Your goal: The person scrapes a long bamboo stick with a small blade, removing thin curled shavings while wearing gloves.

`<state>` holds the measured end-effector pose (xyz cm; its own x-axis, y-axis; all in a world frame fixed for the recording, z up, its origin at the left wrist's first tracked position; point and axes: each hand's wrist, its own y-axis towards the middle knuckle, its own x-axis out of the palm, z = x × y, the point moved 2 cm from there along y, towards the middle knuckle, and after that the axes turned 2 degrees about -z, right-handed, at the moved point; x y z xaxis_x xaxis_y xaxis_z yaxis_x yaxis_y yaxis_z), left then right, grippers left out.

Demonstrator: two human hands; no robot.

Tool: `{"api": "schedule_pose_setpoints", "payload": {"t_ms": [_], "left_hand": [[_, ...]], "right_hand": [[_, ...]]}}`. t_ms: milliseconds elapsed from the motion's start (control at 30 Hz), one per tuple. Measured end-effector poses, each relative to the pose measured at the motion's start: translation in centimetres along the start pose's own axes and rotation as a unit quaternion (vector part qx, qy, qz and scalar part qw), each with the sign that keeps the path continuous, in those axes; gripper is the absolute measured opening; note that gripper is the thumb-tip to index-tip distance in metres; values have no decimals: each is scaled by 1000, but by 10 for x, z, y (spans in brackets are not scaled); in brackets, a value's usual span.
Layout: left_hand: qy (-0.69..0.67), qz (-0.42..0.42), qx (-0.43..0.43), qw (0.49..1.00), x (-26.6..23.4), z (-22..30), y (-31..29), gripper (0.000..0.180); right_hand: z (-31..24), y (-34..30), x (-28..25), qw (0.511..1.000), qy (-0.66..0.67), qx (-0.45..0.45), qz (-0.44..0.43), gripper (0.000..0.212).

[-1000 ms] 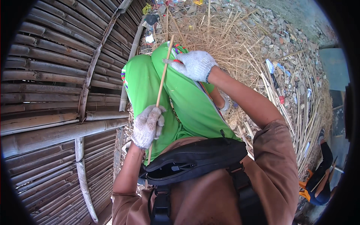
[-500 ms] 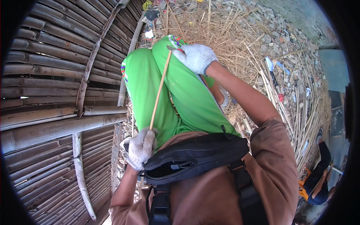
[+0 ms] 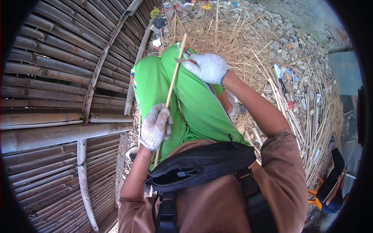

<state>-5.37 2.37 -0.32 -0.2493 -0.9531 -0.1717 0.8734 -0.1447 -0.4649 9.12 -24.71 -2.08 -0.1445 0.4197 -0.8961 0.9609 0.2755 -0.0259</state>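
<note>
A long, thin bamboo strip (image 3: 173, 81) runs slantwise over my green trousers, its far end out past my knee. My left hand (image 3: 156, 126), in a white knit glove, is closed around its lower part, and the near end passes below the hand toward the black waist bag. My right hand (image 3: 208, 66), gloved as well, grips a small knife (image 3: 180, 60) with a bit of red at the handle. The short blade lies against the strip near its upper part; most of the handle is hidden in the glove.
A bamboo slat wall (image 3: 50, 73) stands close on my left. Straw and shavings (image 3: 233, 37) litter the ground ahead. Several long strips (image 3: 299, 124) lie on my right. A black bag (image 3: 206, 161) sits at my waist. Another person (image 3: 334, 190) is at the far right.
My left hand has moved up and away from my waist along with the strip, whose far end now reaches beyond the knife. The right hand has shifted slightly toward me.
</note>
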Motion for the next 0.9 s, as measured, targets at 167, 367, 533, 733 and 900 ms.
{"api": "schedule_pose_setpoints", "payload": {"t_ms": [167, 367, 533, 733, 900], "left_hand": [[43, -38, 51, 997, 7, 12, 21, 37], [-191, -147, -12, 970, -22, -6, -33, 40], [-212, -135, -76, 965, -17, -8, -35, 39], [38, -4, 12, 999, 2, -2, -25, 36], [105, -15, 40, 994, -6, -2, -31, 33]], "right_hand": [[-3, 8, 1, 997, -67, 17, -47, 63], [-6, 5, 7, 999, -45, -7, -12, 69], [-6, 4, 5, 997, -64, -17, -40, 66], [-13, 6, -6, 997, -52, 17, -60, 82], [-8, 8, -1, 997, -56, 19, -57, 86]]}}
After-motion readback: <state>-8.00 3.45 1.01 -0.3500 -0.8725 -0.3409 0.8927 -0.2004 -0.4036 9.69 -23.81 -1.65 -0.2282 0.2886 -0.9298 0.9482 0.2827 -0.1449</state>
